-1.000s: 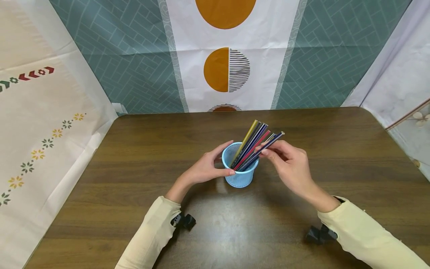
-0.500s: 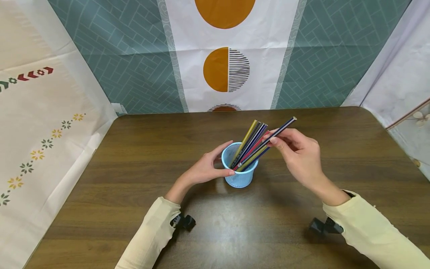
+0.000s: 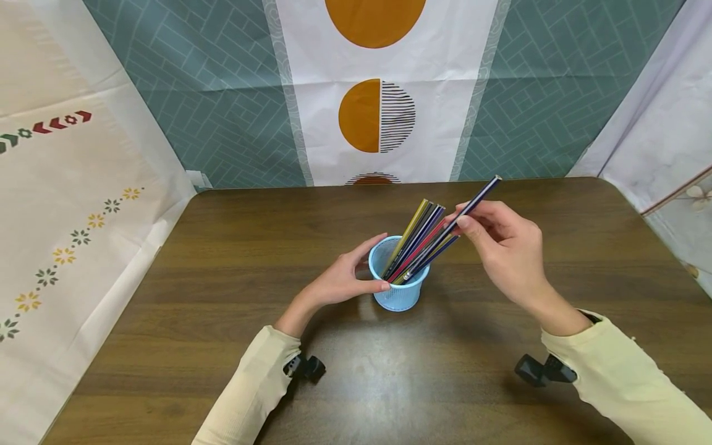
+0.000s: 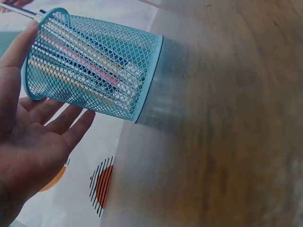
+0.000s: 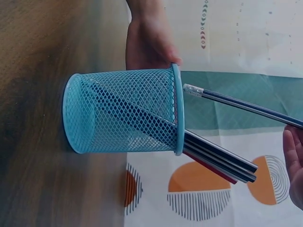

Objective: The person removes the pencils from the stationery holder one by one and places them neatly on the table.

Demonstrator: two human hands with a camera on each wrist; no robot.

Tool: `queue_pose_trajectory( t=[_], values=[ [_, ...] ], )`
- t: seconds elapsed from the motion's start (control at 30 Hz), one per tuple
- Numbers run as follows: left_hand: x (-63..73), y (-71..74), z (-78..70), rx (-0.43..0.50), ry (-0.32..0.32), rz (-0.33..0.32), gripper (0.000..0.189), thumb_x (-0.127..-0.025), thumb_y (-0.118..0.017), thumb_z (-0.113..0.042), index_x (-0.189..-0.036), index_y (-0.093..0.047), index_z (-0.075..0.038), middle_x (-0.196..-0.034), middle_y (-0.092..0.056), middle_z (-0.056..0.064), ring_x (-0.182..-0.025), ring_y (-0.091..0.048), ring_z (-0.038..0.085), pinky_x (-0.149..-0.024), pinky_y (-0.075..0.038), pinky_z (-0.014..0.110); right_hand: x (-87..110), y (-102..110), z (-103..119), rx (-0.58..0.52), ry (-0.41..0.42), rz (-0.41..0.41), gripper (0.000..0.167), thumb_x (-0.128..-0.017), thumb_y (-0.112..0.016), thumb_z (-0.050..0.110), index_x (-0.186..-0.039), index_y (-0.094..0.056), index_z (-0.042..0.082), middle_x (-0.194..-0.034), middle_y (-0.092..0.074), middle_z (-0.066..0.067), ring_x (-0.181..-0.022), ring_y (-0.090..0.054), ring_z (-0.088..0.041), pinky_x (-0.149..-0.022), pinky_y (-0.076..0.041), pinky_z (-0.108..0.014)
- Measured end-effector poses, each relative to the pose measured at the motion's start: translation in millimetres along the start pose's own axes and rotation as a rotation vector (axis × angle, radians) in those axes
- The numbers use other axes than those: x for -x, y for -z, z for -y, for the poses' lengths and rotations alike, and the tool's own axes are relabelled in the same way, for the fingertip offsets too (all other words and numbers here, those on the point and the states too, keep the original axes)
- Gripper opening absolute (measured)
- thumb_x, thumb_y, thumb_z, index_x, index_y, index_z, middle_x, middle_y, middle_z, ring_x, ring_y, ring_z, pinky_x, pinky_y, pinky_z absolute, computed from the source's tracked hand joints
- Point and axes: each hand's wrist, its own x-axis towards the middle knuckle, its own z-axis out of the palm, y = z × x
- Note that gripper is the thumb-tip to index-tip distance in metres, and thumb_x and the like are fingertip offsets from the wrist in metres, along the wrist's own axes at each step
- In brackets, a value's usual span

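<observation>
A light blue mesh pencil cup (image 3: 397,299) stands upright on the table, with several pencils (image 3: 410,242) leaning to the right inside it: yellow, black, dark blue and red. My left hand (image 3: 340,279) holds the cup from the left, thumb at the near rim and fingers round the far side. Between thumb and fingertips my right hand (image 3: 510,250) pinches a dark striped pencil (image 3: 483,196), slanted up to the right. In the right wrist view, this pencil's eraser end (image 5: 193,90) is just outside the cup's rim.
The brown wooden table (image 3: 183,321) ends at a back edge against a hanging patterned cloth (image 3: 239,123). More cloth hangs at both sides. A small black device (image 3: 305,368) sits at the left wrist and another (image 3: 542,371) at the right.
My right hand has moved up and to the right, drawing the dark striped pencil out of the cup. My left hand and the cup have stayed in place.
</observation>
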Motion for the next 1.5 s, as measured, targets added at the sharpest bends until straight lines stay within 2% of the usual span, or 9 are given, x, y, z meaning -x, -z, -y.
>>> queue_pose_trajectory(
  t=[0.33,0.47,0.6,0.87,1.0,1.27,1.5],
  values=[
    [0.3,-1.2,2.6,0.012,-0.007,-0.001,0.088,-0.084,-0.077,-0.030,-0.153,-0.027,-0.012,-0.139,-0.047,0.011,-0.120,-0.051,0.022,-0.099,-0.044,0.035,-0.6,0,7,0.197,-0.084,0.046,0.021,-0.083,-0.061,-0.020,-0.103,-0.063,-0.014,-0.090,-0.071,-0.012,-0.080,-0.067,-0.012,-0.074,-0.054,-0.020],
    [0.9,-1.8,2.4,0.013,-0.007,-0.003,0.087,-0.084,-0.077,-0.028,-0.153,-0.027,-0.012,-0.140,-0.047,0.011,-0.120,-0.052,0.023,-0.099,-0.044,0.034,0.7,1,7,0.248,-0.121,0.045,0.022,-0.083,-0.062,-0.019,-0.104,-0.065,-0.012,-0.092,-0.070,-0.005,-0.078,-0.065,-0.012,-0.073,-0.053,-0.019],
    [1.5,-2.3,2.3,0.011,0.007,0.001,0.087,-0.084,-0.077,-0.026,-0.153,-0.027,-0.013,-0.140,-0.046,0.010,-0.121,-0.051,0.022,-0.100,-0.043,0.034,3.7,4,5,0.257,-0.154,0.037,0.020,-0.085,-0.061,-0.018,-0.104,-0.065,-0.011,-0.095,-0.069,0.001,-0.078,-0.065,-0.010,-0.073,-0.053,-0.018],
    [0.5,-1.9,-0.1,0.003,0.010,0.004,0.088,-0.084,-0.077,-0.029,-0.153,-0.026,-0.013,-0.141,-0.045,0.010,-0.122,-0.050,0.022,-0.100,-0.043,0.035,5.6,11,3,0.223,-0.140,0.033,0.019,-0.084,-0.059,-0.021,-0.101,-0.063,-0.013,-0.095,-0.069,0.003,-0.077,-0.064,-0.009,-0.071,-0.052,-0.016],
    [0.1,-1.3,-0.1,0.007,0.003,0.000,0.088,-0.084,-0.077,-0.029,-0.153,-0.026,-0.011,-0.142,-0.045,0.009,-0.121,-0.050,0.022,-0.100,-0.043,0.036,4.4,14,2,0.211,-0.158,0.028,0.018,-0.084,-0.060,-0.020,-0.100,-0.063,-0.013,-0.094,-0.069,0.001,-0.075,-0.064,-0.010,-0.070,-0.052,-0.017],
    [-0.1,-1.8,1.3,0.036,-0.012,-0.007,0.085,-0.084,-0.076,-0.022,-0.153,-0.027,-0.011,-0.138,-0.048,0.012,-0.121,-0.052,0.021,-0.102,-0.041,0.036,2.7,19,-3,0.269,-0.227,0.015,0.021,-0.087,-0.063,-0.011,-0.101,-0.069,0.003,-0.099,-0.070,0.000,-0.073,-0.063,-0.013,-0.068,-0.052,-0.018],
    [0.0,-2.1,0.2,0.026,-0.007,-0.009,0.085,-0.084,-0.076,-0.020,-0.153,-0.027,-0.011,-0.139,-0.048,0.011,-0.121,-0.052,0.021,-0.102,-0.041,0.036,3.9,23,-7,0.339,-0.265,0.017,0.018,-0.090,-0.067,0.001,-0.107,-0.066,-0.005,-0.093,-0.069,0.005,-0.073,-0.062,-0.011,-0.067,-0.050,-0.016]
  ],
)
